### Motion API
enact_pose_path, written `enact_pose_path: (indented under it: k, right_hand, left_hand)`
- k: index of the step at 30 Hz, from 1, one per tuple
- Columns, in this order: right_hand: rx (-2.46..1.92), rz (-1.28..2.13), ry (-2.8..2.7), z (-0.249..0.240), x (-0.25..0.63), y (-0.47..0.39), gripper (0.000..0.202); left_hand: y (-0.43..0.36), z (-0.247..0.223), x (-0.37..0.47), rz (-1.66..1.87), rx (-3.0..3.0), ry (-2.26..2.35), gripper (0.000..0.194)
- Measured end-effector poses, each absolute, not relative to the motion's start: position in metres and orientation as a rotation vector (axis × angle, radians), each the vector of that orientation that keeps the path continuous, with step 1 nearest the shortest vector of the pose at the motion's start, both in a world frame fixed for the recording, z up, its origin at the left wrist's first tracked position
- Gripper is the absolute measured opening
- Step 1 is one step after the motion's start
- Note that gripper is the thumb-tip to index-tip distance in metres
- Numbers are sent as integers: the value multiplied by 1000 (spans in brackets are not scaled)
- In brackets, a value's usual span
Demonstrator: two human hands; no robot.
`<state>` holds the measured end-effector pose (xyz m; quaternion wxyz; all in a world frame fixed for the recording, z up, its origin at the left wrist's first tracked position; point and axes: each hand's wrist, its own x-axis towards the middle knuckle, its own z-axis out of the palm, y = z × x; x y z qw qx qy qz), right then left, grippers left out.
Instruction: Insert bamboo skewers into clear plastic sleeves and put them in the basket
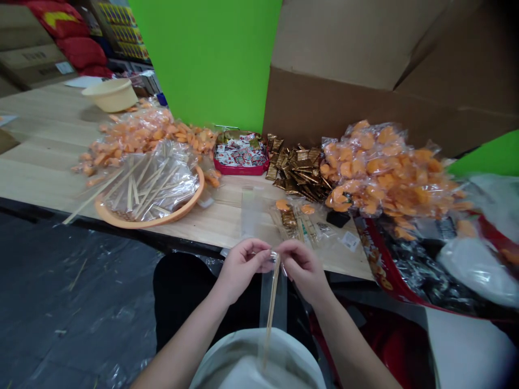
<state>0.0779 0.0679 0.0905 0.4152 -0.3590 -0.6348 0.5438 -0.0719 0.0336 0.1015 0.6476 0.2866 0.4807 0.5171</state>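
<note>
My left hand [248,265] and my right hand [302,267] meet at the table's front edge, fingers pinched on the top of a long clear plastic bag [281,308]. Thin wooden sticks [272,308] hang down from between the hands, along the bag, over a white bucket [227,346] near my lap. Just beyond the hands, small packs with sticks, gold packets and orange pieces [298,221] lie on the table. An orange basket [162,220] on the left holds bagged sticks [152,181].
Behind stand a red tray [239,168] of small sachets, gold packets [302,167] and heaped bagged orange pieces [385,167]. A red container [385,270] holds dark wrapped items at right. A cream bowl [111,96] sits back left.
</note>
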Motion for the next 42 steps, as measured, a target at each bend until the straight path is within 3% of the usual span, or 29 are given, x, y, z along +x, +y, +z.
enact_pose_path:
  k: [7, 14, 20, 23, 30, 34, 42]
  right_hand:
    - [-822, 1108, -1825, 97, 82, 68, 27]
    - [-835, 1405, -1562, 91, 84, 64, 24]
    - [-886, 1601, -1345, 89, 80, 63, 17]
    - [-929, 1579, -1378, 92, 78, 64, 17]
    - [-942, 1478, -1466, 91, 75, 66, 8]
    - [-896, 1353, -1577, 90, 78, 68, 22]
    - [-883, 1243, -1737, 92, 88, 71, 26]
  left_hand:
    - [34, 98, -78, 1092, 592, 958, 30]
    - [43, 101, -78, 1251, 816, 1001, 14]
    - [45, 101, -77, 1183, 897, 918, 27]
    - [44, 98, -75, 1167, 868, 929, 14]
    - [42, 96, -71, 1300, 740, 1026, 22]
    - [39, 94, -72, 1167, 622, 908, 34]
    - [36, 91, -75, 1011, 598, 914, 26]
